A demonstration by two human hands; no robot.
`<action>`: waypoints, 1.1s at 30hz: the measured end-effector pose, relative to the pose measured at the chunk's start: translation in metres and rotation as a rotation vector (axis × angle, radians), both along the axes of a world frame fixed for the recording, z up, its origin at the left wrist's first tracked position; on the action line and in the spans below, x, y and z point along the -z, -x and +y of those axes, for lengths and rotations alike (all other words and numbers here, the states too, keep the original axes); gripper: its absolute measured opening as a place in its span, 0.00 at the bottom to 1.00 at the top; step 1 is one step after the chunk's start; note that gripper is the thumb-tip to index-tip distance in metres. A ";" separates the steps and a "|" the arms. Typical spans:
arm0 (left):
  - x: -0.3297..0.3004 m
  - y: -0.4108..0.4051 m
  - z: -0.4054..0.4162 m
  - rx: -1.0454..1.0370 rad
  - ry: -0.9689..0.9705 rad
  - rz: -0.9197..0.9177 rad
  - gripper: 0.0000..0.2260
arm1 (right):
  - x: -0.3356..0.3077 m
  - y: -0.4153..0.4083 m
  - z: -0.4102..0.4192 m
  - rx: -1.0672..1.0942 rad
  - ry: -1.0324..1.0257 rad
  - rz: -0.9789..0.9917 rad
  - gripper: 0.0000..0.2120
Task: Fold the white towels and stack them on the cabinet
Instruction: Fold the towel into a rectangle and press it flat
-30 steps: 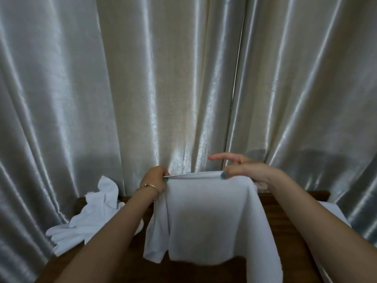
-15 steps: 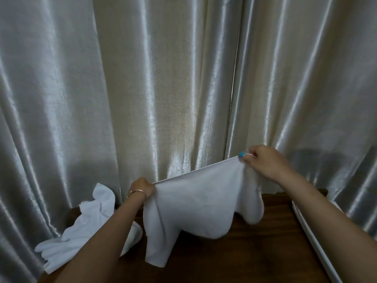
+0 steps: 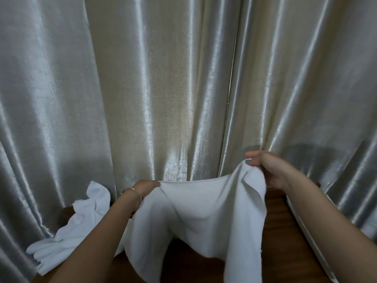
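Two hands hold one white towel up over the cabinet, in front of the curtain. My left hand pinches the top edge at one end, fingers curled on the cloth; my right hand grips the other end higher, w/ the top finger out straight above the fabric. The edge sags between them & the rest hangs loose toward the dark wood top.

Step in hand, as I read it: squaring up the towel before the first fold, so nothing folded yet on this one. Next move calls for levelling both ends, pulling the edge taut, then bringing the corners together or laying it flat on the wood.

A crumpled pile of towels waits at the cabinet's left edge, against the curtain, approx. beside my left forearm.

Hard to make out: the towel's lower corners run out of frame at the bottom. A white strip along the right edge of the cabinet is mostly behind my right arm; I can't tell if it's a folded stack. The cabinet's front edge is cut off.
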State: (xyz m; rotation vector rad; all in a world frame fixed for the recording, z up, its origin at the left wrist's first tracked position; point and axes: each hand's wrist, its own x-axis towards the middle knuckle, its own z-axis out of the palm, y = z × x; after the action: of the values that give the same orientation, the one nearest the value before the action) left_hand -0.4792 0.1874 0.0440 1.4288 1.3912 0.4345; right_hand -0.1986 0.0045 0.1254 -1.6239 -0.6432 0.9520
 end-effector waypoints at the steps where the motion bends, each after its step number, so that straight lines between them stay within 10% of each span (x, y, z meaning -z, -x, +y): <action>1: -0.007 -0.002 -0.006 0.030 0.039 -0.048 0.12 | 0.003 0.002 0.001 0.005 -0.001 -0.037 0.13; 8: -0.054 -0.019 -0.039 0.226 0.319 -0.392 0.08 | 0.012 0.040 -0.002 -0.115 -0.035 -0.258 0.21; 16: -0.073 -0.052 -0.072 0.733 0.098 -0.177 0.07 | 0.022 0.069 0.012 -0.724 -0.193 -0.613 0.20; 19: -0.068 -0.050 -0.070 0.810 0.156 -0.251 0.07 | 0.020 0.064 0.011 -0.682 -0.203 -0.650 0.06; 33: -0.044 -0.041 -0.063 0.790 -0.093 -0.347 0.20 | 0.003 0.019 0.001 -0.126 -0.140 -0.314 0.10</action>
State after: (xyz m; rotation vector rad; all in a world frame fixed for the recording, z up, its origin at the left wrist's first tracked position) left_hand -0.4386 0.1249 0.0876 1.7436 0.4674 0.2094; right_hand -0.2179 0.0052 0.1225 -1.6351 -1.0152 0.7274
